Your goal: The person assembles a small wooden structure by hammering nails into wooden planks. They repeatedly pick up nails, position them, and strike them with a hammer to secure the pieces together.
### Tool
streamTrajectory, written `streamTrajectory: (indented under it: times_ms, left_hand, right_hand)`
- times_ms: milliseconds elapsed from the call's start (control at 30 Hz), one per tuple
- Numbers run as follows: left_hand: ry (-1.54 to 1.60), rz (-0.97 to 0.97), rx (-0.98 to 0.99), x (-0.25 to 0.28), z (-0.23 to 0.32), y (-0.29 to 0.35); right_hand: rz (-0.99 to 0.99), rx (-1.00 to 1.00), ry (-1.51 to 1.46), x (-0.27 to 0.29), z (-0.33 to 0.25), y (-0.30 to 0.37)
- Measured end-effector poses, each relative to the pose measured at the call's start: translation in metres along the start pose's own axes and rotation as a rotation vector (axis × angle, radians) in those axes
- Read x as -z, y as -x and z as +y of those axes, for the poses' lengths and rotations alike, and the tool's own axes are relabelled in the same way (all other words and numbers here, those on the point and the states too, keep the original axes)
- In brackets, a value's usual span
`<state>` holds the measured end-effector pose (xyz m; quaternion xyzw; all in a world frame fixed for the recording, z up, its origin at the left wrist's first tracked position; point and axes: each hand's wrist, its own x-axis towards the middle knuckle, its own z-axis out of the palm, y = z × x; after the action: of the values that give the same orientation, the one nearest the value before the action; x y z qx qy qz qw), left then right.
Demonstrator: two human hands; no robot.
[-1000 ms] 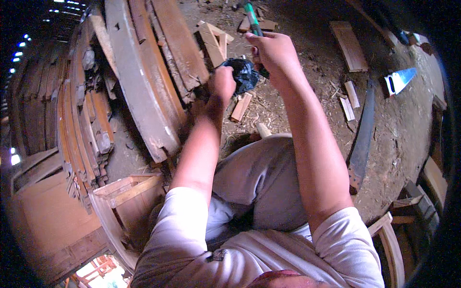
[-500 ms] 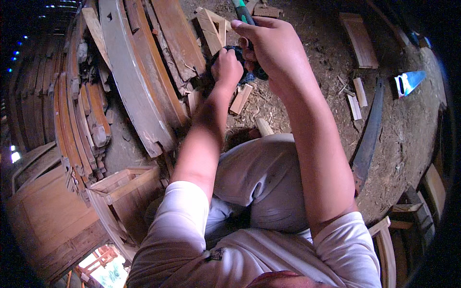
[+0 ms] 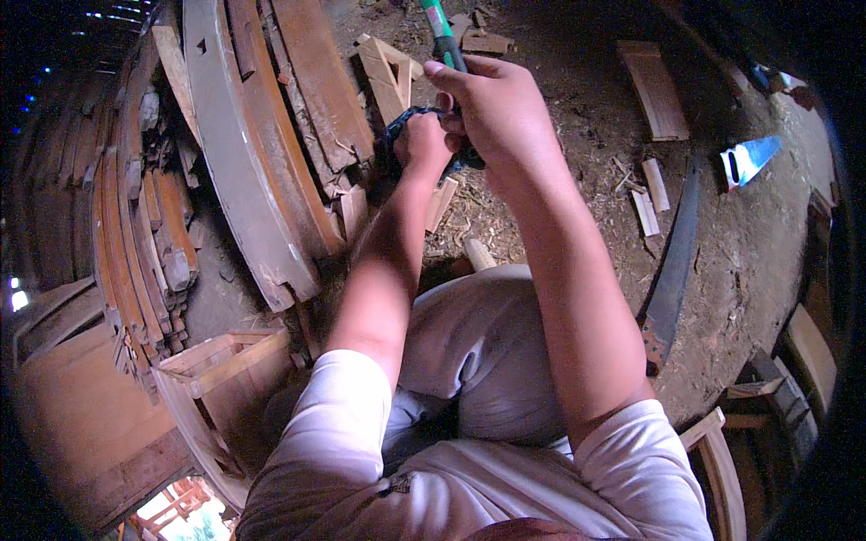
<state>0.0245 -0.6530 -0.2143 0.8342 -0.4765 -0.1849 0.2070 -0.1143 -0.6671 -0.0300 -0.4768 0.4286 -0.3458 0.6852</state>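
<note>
The right hand (image 3: pixel 496 104) is gripping a green-black handle (image 3: pixel 442 34), its axis pointing forward; just leftward, the left hand (image 3: pixel 426 144) is clutching a dark bundle (image 3: pixel 393 140).

The head camera looks steeply down and forward from above the near shirt (image 3: pixel 541 478) (a wide fisheye, bending straight edges toward the dark rim); the left hand (image 3: pixel 427 144) and right hand (image 3: pixel 501 104) sit farther out, mid-view.
</note>
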Motion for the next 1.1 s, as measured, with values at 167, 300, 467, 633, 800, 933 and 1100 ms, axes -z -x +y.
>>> streamTrajectory:
  times_ms: [167,300,467,633,800,933,1100]
  left_hand:
    - [-0.045,-0.124,0.113,0.02,0.014,0.01]
    - [0.169,0.05,-0.075,-0.002,-0.043,0.003]
    - [0.27,0.002,-0.02,-0.006,-0.082,-0.008]
    - [0.315,-0.009,0.08,0.01,-0.076,0.001]
    - [0.024,0.154,-0.22,-0.01,-0.052,0.0]
    - [0.113,0.268,-0.177,-0.032,-0.071,-0.017]
    - [-0.003,0.173,0.003,-0.018,-0.034,-0.008]
  right_hand:
    - [0.016,-0.024,-0.036,0.002,-0.005,0.002]
    - [-0.021,-0.045,-0.047,-0.002,-0.01,0.005]
    - [-0.022,-0.069,-0.081,-0.001,-0.012,0.008]
    - [-0.009,-0.05,-0.041,-0.001,-0.014,0.008]
    - [-0.017,-0.053,-0.031,0.003,-0.013,0.007]
    - [-0.059,-0.107,-0.099,-0.007,-0.023,0.017]
    - [-0.018,-0.107,-0.035,0.0,-0.021,0.014]
